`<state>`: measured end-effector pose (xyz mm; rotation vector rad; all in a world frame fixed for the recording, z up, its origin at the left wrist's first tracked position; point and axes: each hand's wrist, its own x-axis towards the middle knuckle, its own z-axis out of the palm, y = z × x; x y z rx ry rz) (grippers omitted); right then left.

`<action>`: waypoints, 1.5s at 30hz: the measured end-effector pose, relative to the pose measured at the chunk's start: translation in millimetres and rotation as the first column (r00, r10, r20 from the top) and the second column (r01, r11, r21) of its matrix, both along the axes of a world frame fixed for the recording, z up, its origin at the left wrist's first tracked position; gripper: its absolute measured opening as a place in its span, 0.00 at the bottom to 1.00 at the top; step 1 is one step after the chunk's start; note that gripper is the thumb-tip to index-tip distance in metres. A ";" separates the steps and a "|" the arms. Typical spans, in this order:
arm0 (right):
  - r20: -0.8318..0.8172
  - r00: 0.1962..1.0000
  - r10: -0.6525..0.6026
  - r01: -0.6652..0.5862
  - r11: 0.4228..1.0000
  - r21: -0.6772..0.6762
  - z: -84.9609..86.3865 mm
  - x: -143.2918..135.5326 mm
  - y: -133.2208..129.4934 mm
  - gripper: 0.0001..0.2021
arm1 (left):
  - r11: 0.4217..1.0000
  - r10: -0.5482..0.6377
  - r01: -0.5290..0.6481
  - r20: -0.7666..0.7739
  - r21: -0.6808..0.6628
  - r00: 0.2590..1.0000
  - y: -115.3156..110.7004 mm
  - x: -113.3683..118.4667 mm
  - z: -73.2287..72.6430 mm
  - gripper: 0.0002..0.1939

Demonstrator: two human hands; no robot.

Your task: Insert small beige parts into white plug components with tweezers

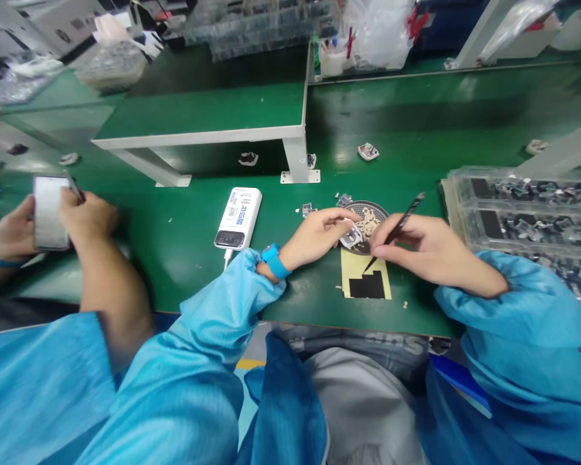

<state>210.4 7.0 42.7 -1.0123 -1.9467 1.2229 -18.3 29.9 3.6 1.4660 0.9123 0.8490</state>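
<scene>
Between the thumb and fingers of my left hand (319,237) is a small white plastic housing (352,237), tilted over the edge of a round dark dish (380,212). Small beige pieces (368,221) fill much of that dish. My right hand (416,244) grips black tweezers (401,223), their points directed down at a yellow backing sheet (346,263). Black adhesive patches (366,286) cover the lower part of the sheet. Whether the tips pinch anything is too small to tell. Small metal parts (308,209) lie just beyond my left hand.
A white power bank (238,218) with a cable lies left of my hands. Clear compartment trays (523,210) of metal parts stand at right. A green raised shelf (213,116) spans the back. At far left, another person's hands (90,219) hold a phone (50,213). More housings (368,152) lie behind.
</scene>
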 end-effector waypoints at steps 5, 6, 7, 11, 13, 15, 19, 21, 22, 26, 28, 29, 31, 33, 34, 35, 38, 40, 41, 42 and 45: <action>-0.221 0.953 -0.208 0.261 0.933 0.247 -1.9 0.4 0.5 0.05 | 0.997 0.009 -0.004 -0.069 0.071 0.998 -6.7 -0.1 2.3 0.12; -0.227 0.951 -0.210 0.271 0.919 0.287 -4.4 -0.9 1.0 0.05 | 0.996 0.024 -0.016 -0.084 0.086 0.996 -7.9 0.1 1.5 0.12; -0.228 0.952 -0.204 0.271 0.908 0.320 -6.8 -2.5 1.5 0.05 | 0.994 0.033 -0.023 -0.101 0.102 0.994 -9.0 0.1 0.5 0.12; -0.193 0.960 -0.202 0.268 0.860 0.434 -13.3 -7.9 2.4 0.05 | 0.990 0.024 -0.001 -0.159 0.141 0.987 -11.4 -0.1 -3.3 0.12; -0.151 0.965 -0.216 0.262 0.841 0.474 -14.3 -9.1 2.5 0.05 | 0.990 0.025 -0.001 -0.177 0.138 0.984 -11.9 0.1 -4.2 0.13; -0.100 0.969 -0.226 0.245 0.830 0.501 -14.6 -9.4 2.7 0.05 | 0.991 0.032 -0.007 -0.191 0.131 0.981 -12.1 0.2 -4.6 0.14; -0.029 0.969 -0.244 0.221 0.814 0.537 -15.7 -9.5 3.3 0.05 | 0.992 0.027 0.001 -0.215 0.128 0.976 -11.9 0.0 -5.2 0.16; -0.016 0.968 -0.251 0.219 0.808 0.546 -16.6 -9.6 3.6 0.05 | 0.992 0.015 0.013 -0.220 0.128 0.975 -11.6 -0.3 -5.9 0.17; -0.013 0.967 -0.253 0.218 0.806 0.550 -17.0 -9.6 3.8 0.05 | 0.992 0.009 0.019 -0.222 0.125 0.975 -11.4 -0.4 -6.3 0.17; 0.012 0.964 -0.266 0.214 0.802 0.558 -17.7 -9.4 3.8 0.05 | 0.994 0.004 0.021 -0.220 0.108 0.975 -11.2 -0.5 -7.5 0.19; 0.021 0.961 -0.274 0.216 0.800 0.560 -18.0 -9.2 3.6 0.05 | 0.994 0.007 0.017 -0.218 0.108 0.976 -11.4 -0.4 -7.8 0.19; 0.023 0.960 -0.278 0.217 0.799 0.561 -18.1 -9.0 3.5 0.05 | 0.994 0.011 0.013 -0.218 0.112 0.976 -11.5 -0.4 -7.9 0.19; 0.025 0.960 -0.281 0.218 0.796 0.564 -18.7 -8.8 3.5 0.05 | 0.992 0.026 0.002 -0.221 0.123 0.975 -11.7 -0.3 -8.1 0.19; 0.028 0.960 -0.279 0.214 0.793 0.571 -19.2 -8.9 3.7 0.04 | 0.992 0.035 -0.006 -0.223 0.127 0.974 -11.7 -0.1 -8.6 0.19; 0.034 0.961 -0.275 0.207 0.793 0.574 -19.3 -9.1 3.7 0.04 | 0.992 0.034 -0.006 -0.222 0.125 0.974 -11.7 0.0 -8.8 0.19; 0.041 0.963 -0.268 0.197 0.794 0.575 -19.2 -9.3 3.7 0.05 | 0.993 0.030 -0.003 -0.221 0.120 0.975 -11.5 0.1 -9.1 0.19; 0.051 0.968 -0.245 0.169 0.792 0.587 -17.5 -10.0 3.1 0.05 | 0.995 0.015 0.008 -0.219 0.103 0.976 -11.0 0.4 -9.1 0.19; 0.033 0.969 -0.245 0.178 0.784 0.594 -15.3 -9.8 2.4 0.05 | 0.995 0.014 0.006 -0.214 0.095 0.977 -10.9 0.3 -8.1 0.19; 0.020 0.968 -0.249 0.189 0.782 0.593 -14.2 -9.4 2.1 0.05 | 0.996 0.017 0.002 -0.209 0.090 0.978 -10.9 0.0 -7.3 0.19; 0.011 0.967 -0.256 0.201 0.784 0.587 -13.1 -8.9 1.9 0.05 | 0.996 0.019 -0.002 -0.203 0.086 0.979 -11.0 -0.2 -6.2 0.19; 0.018 0.961 -0.276 0.220 0.799 0.559 -11.5 -7.7 1.2 0.05 | 0.997 0.022 -0.005 -0.206 0.081 0.978 -11.6 -1.4 -3.0 0.20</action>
